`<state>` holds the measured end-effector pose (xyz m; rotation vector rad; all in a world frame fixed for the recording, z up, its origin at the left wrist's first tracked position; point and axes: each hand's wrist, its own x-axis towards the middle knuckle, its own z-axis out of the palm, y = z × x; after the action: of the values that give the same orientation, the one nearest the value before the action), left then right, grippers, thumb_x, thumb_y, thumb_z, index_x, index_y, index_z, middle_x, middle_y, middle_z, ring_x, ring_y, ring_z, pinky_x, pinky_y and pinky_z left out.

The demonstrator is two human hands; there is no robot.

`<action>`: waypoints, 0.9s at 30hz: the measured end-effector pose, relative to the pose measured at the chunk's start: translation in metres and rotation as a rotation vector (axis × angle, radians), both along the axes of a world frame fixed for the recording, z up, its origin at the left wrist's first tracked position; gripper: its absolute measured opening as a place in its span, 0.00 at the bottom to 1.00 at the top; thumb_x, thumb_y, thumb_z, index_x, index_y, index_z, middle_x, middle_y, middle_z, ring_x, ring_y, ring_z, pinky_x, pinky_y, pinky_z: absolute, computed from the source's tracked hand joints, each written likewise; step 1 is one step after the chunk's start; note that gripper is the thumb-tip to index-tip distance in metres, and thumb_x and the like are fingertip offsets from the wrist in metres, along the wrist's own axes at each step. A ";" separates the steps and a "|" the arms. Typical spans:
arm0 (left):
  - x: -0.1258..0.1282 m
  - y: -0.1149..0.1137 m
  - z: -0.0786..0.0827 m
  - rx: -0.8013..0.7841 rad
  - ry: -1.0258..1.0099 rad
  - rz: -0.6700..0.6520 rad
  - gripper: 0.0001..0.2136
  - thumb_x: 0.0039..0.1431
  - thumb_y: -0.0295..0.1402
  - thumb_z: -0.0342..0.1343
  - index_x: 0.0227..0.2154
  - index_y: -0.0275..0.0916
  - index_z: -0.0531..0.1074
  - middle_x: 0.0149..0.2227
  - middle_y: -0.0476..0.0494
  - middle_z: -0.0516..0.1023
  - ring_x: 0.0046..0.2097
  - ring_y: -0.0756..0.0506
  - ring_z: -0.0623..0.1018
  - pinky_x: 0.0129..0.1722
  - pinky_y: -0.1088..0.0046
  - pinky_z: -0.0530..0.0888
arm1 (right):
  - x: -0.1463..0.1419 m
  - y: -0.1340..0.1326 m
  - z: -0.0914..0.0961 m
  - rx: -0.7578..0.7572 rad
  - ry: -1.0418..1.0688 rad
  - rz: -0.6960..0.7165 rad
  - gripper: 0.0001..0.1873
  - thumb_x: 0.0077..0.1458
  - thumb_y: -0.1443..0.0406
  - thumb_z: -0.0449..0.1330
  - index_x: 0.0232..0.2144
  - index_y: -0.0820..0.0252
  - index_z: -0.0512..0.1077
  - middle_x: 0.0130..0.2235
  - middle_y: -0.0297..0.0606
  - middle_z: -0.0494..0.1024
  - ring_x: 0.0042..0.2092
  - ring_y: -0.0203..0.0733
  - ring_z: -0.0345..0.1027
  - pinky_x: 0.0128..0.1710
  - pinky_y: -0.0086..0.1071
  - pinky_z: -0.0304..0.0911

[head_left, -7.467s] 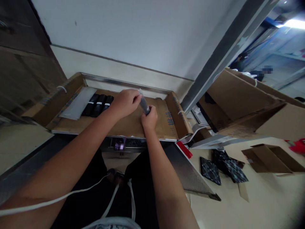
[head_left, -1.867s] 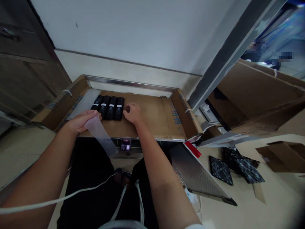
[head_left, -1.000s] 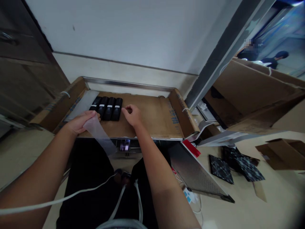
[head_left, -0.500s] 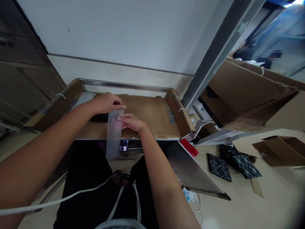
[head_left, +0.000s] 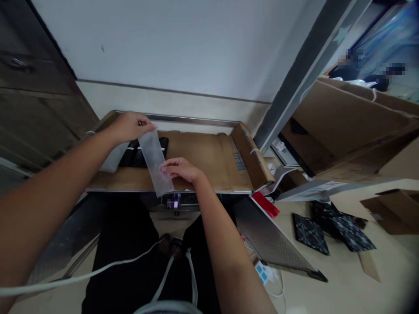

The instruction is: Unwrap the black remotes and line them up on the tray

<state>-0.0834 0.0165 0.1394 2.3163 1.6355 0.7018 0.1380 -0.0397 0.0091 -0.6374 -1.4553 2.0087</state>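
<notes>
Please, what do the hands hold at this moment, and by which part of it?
The left hand grips the upper end of a translucent plastic sleeve. The right hand touches its lower part; a firm grip there cannot be told.

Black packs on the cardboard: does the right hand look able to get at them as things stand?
Probably yes, but not directly: the right hand is close, yet the clear strip hangs between it and the black packs, so it would have to go around.

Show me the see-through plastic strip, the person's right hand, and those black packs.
Translucent plastic strip [head_left: 153, 161], head view, point on the strip's middle.
Right hand [head_left: 180, 169], head view, point on the back of the hand.
Black packs [head_left: 132, 153], head view, point on the leftmost visible pack.
</notes>
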 end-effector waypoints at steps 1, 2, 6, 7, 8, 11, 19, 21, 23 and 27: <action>-0.003 0.002 0.002 0.018 0.011 0.057 0.23 0.60 0.49 0.57 0.37 0.28 0.78 0.27 0.52 0.74 0.30 0.54 0.64 0.34 0.76 0.61 | -0.001 0.000 -0.001 0.006 0.001 -0.019 0.11 0.51 0.63 0.69 0.38 0.60 0.79 0.35 0.34 0.81 0.34 0.32 0.74 0.35 0.24 0.69; -0.005 0.003 0.005 0.041 0.023 0.112 0.24 0.60 0.49 0.57 0.38 0.27 0.78 0.27 0.52 0.73 0.30 0.55 0.64 0.34 0.77 0.61 | -0.002 0.000 -0.002 0.009 -0.001 -0.039 0.09 0.52 0.63 0.69 0.37 0.60 0.79 0.34 0.34 0.81 0.34 0.32 0.74 0.34 0.23 0.69; -0.012 0.008 0.016 0.154 0.003 0.231 0.26 0.62 0.48 0.54 0.40 0.22 0.76 0.29 0.52 0.71 0.32 0.57 0.65 0.40 0.77 0.62 | -0.007 -0.001 -0.002 -0.035 0.021 -0.117 0.07 0.53 0.64 0.68 0.34 0.61 0.77 0.33 0.33 0.80 0.32 0.31 0.73 0.35 0.25 0.71; -0.013 0.008 0.018 0.181 -0.022 0.253 0.26 0.62 0.47 0.54 0.41 0.21 0.75 0.31 0.51 0.72 0.33 0.57 0.66 0.42 0.77 0.62 | -0.007 -0.001 -0.002 -0.049 0.033 -0.136 0.07 0.53 0.64 0.68 0.33 0.61 0.76 0.33 0.33 0.79 0.32 0.32 0.73 0.36 0.26 0.72; -0.014 0.008 0.020 0.211 -0.061 0.280 0.26 0.62 0.47 0.54 0.42 0.20 0.74 0.33 0.50 0.72 0.34 0.57 0.66 0.42 0.77 0.63 | -0.008 -0.001 -0.001 -0.061 0.045 -0.159 0.08 0.53 0.63 0.68 0.33 0.61 0.75 0.32 0.32 0.79 0.32 0.33 0.73 0.35 0.27 0.73; -0.014 0.001 0.015 0.287 -0.243 0.378 0.26 0.63 0.45 0.53 0.47 0.21 0.71 0.40 0.46 0.74 0.33 0.58 0.68 0.39 0.78 0.64 | -0.007 0.001 0.001 -0.093 0.060 -0.262 0.09 0.55 0.62 0.66 0.34 0.61 0.73 0.31 0.32 0.77 0.30 0.32 0.73 0.30 0.26 0.74; -0.011 -0.083 -0.087 -0.072 -0.332 0.247 0.19 0.61 0.46 0.51 0.32 0.34 0.77 0.19 0.53 0.65 0.24 0.52 0.63 0.25 0.76 0.59 | -0.007 0.008 0.005 -0.241 0.082 -0.533 0.04 0.64 0.66 0.58 0.35 0.60 0.68 0.30 0.31 0.76 0.25 0.28 0.71 0.23 0.18 0.69; -0.008 -0.099 -0.112 -0.067 -0.308 0.227 0.19 0.60 0.47 0.51 0.26 0.37 0.75 0.18 0.52 0.66 0.23 0.51 0.64 0.25 0.74 0.59 | -0.008 0.008 0.005 -0.257 0.069 -0.544 0.04 0.64 0.67 0.57 0.35 0.61 0.68 0.29 0.31 0.76 0.25 0.27 0.70 0.24 0.18 0.70; -0.005 -0.106 -0.127 -0.018 -0.244 0.207 0.19 0.59 0.48 0.52 0.24 0.38 0.74 0.19 0.52 0.68 0.23 0.51 0.65 0.26 0.73 0.59 | -0.008 0.008 0.006 -0.261 0.059 -0.541 0.04 0.65 0.68 0.56 0.36 0.61 0.69 0.29 0.31 0.76 0.24 0.27 0.71 0.23 0.18 0.69; -0.006 -0.105 -0.134 0.010 -0.170 0.181 0.19 0.59 0.48 0.52 0.24 0.40 0.74 0.19 0.52 0.69 0.23 0.50 0.66 0.26 0.72 0.59 | -0.008 0.005 0.007 -0.223 0.030 -0.505 0.07 0.66 0.68 0.53 0.35 0.61 0.69 0.28 0.31 0.77 0.22 0.28 0.70 0.19 0.18 0.66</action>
<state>-0.0891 -0.0885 0.0057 2.0678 1.7801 0.9193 0.1297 -0.0347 0.0162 -0.9560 -0.9348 1.7724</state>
